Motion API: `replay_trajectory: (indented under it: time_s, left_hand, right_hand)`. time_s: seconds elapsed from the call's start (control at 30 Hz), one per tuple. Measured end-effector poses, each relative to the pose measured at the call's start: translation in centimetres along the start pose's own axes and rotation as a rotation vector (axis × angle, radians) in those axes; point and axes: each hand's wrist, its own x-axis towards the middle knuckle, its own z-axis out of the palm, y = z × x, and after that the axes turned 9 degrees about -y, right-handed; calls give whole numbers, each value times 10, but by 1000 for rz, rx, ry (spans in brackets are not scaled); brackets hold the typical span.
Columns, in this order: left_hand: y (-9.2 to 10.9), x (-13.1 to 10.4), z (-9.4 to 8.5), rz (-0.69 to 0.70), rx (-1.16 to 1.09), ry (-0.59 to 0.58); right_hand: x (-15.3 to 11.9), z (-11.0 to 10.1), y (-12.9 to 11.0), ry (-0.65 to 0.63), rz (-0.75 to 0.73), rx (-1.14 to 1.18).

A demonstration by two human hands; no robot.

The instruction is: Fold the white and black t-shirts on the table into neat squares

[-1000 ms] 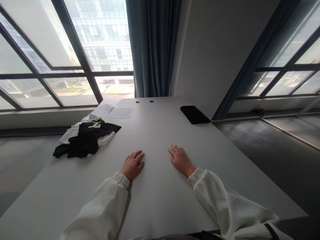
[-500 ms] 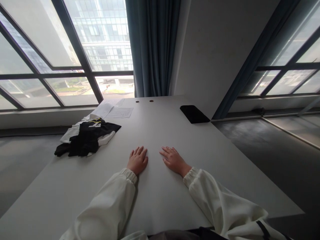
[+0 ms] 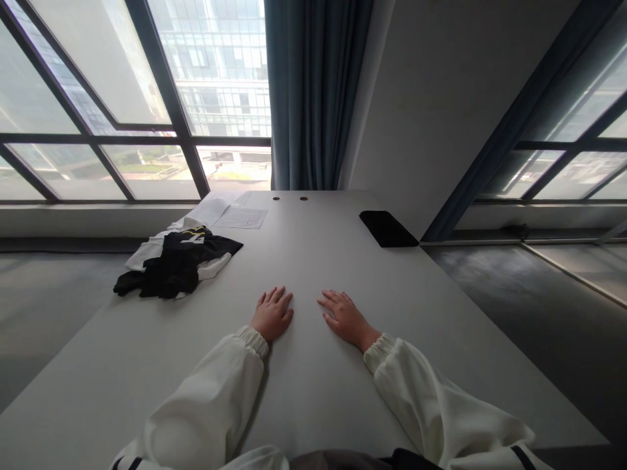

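My left hand (image 3: pixel 272 314) lies palm down on the white table (image 3: pixel 313 385), its fingers spread and holding nothing. To its right, with a gap between them, my right hand (image 3: pixel 345 318) also rests flat with fingers apart. Beyond my left hand, at the table's left edge, is a crumpled heap of black clothing (image 3: pixel 174 264) with a yellow and white print. White cloth (image 3: pixel 145 253) shows beneath and beside it. A flat black folded item (image 3: pixel 388 229) lies at the far right edge; I cannot tell what it is.
Printed paper sheets (image 3: pixel 241 217) lie behind the clothes. Two round holes pierce the table's far end, one of them a cable hole (image 3: pixel 304 198). A blue curtain (image 3: pixel 313 98) hangs behind, between large windows and a pale pillar (image 3: pixel 441 98).
The view has shifted and tilted slightly, so the table's contents appear a little further right. Both hands stay flat in the same places on the table.
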Motion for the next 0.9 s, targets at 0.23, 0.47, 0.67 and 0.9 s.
replay_trajectory:
  time_s: [0.23,0.47,0.67,0.9]
  left_hand:
    - [-74,0,-16,-45,-55,-2]
    - [-158,-28,-45,-390,-74,529]
    - [-200,-59,-68,-859,-203,809]
    - [-205,-54,-68,-989,-293,611]
  right_hand:
    - [-1,0,1,0,-3,26]
    - [-1,2,4,18,-16,41]
    - [-2,2,5,25,-36,45]
    - [-1,2,6,14,-30,57]
